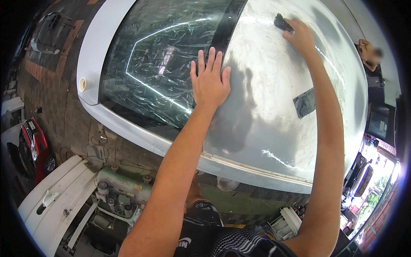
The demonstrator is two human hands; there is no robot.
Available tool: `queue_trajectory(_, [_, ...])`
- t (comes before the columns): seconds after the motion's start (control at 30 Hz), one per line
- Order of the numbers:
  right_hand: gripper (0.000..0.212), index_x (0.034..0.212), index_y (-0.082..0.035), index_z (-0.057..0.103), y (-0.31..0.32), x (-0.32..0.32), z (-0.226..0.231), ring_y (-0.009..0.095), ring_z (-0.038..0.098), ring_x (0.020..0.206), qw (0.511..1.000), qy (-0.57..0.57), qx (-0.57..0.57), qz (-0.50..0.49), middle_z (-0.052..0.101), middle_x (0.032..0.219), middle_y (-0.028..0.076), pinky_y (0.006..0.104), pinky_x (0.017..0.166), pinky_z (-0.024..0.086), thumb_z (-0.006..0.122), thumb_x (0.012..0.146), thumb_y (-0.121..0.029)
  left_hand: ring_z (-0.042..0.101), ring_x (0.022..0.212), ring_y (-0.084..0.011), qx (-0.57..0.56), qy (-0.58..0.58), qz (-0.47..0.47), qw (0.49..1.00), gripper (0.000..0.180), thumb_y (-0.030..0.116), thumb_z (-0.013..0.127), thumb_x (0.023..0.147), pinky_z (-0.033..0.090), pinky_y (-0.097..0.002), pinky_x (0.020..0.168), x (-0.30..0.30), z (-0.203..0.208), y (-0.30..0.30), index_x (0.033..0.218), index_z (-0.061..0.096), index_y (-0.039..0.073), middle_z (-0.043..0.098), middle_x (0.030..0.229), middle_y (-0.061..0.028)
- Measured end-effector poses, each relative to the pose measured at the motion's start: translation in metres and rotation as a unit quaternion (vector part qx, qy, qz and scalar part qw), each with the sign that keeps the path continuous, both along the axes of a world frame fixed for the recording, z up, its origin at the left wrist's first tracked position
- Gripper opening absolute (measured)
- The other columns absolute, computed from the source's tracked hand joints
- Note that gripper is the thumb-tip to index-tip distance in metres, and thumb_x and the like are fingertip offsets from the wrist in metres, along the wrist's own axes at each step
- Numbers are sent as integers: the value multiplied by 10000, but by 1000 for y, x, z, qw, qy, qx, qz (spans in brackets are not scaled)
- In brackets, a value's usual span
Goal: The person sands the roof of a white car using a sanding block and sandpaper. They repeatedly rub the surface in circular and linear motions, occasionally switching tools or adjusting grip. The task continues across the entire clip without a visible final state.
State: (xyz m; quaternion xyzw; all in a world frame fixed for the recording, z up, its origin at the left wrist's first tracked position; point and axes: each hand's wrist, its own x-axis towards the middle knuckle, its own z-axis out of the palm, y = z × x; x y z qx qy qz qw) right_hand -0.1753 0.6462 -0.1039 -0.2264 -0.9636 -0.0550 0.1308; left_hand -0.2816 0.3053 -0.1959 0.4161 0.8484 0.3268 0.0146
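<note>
The car's roof (pixel 265 85) in front of me is pale and dull, with milky wet smears. My left hand (pixel 210 81) lies open, fingers spread, on the dark strip between the roof and the windshield (pixel 158 64), which a wrinkled clear film seems to cover. At the far right of the roof, my right hand (pixel 301 35) is closed around a small black sanding pad (pixel 281 22) pressed on the surface. Most of the pad's near side is hidden by my fingers. A dark grey sheet of sandpaper (pixel 304 104) lies flat beside my right forearm, which partly covers it.
A cream cup (pixel 82 85) stands on the car's left corner. Below left is machinery (pixel 111 199) by white panels (pixel 55 197). A red car (pixel 36 147) is farther left. Another person (pixel 369 53) and a dark screen (pixel 380 122) are beyond the roof's right edge.
</note>
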Motion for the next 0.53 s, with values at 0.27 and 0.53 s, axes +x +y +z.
queue_trajectory(0.27, [298,1185,-89,773,7,35,-22,294,724,1019,980,163,-113,-2,747,1242,83,362,895,573,692,907,-158,292,1560,-371,1,0,-8,1000,541,388,492,1068,157,-549,1264,-1,-1,4,1520,529,93,420,1651,-111])
queue_trajectory(0.53, [317,1163,-81,786,-13,32,-23,239,738,1007,987,150,8,-51,754,1242,71,360,892,581,758,903,-260,264,1570,-379,-17,-8,-12,1000,558,408,490,1070,150,-549,1266,-2,0,4,1529,519,91,406,1659,-115])
